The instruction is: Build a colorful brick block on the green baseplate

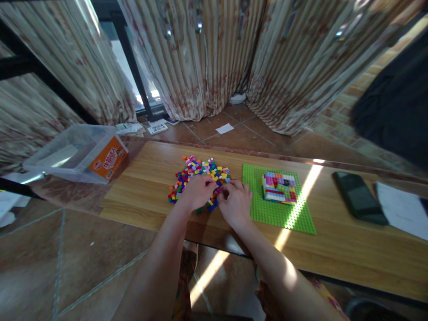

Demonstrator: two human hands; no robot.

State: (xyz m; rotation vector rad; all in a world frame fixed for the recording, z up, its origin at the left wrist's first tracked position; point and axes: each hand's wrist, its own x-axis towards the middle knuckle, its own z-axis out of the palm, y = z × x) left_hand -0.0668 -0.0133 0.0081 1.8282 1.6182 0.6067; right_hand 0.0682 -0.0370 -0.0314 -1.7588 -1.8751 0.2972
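A loose pile of small toy bricks (192, 167) in many colours lies on the wooden table, partly covered by my hands. Over its near right side, my left hand (198, 192) has thumb and fingers pinched together. My right hand (236, 203) is closed in a pinch too, its fingertips almost meeting the left ones. Whatever sits between the fingertips is too small and hidden to name. To the right, a green studded baseplate (257, 206) carries a low, multicoloured block of joined bricks (279, 187).
A clear plastic bin (75, 151) with an orange label stands beyond the table's left end. On the right of the wooden table (133, 187) lie a dark phone-like device (359, 196) and white paper (403, 207). Curtains (214, 58) hang behind.
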